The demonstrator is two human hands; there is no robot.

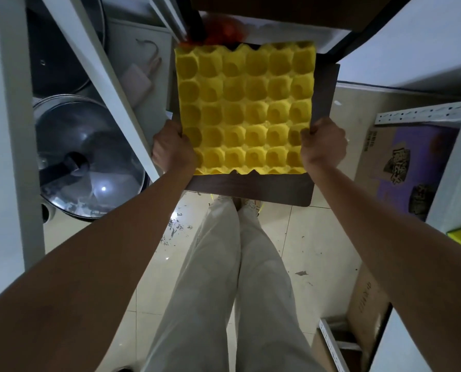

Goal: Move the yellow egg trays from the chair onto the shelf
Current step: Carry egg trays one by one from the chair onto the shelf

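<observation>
A yellow egg tray [246,103] with rows of round cups lies over the dark brown seat of the chair [253,189]; whether it is a single tray or a stack cannot be told from above. My left hand [171,147] grips its left edge near the front corner. My right hand [322,142] grips the right edge opposite, fingers curled under. The white shelf frame [100,73] stands to the left.
Glass pot lids [87,157] and dark pans fill the shelf on the left. A purple cardboard box [406,162] sits to the right beside a perforated white rail [425,114]. More cardboard lies on the tiled floor at lower right. My legs stand just before the chair.
</observation>
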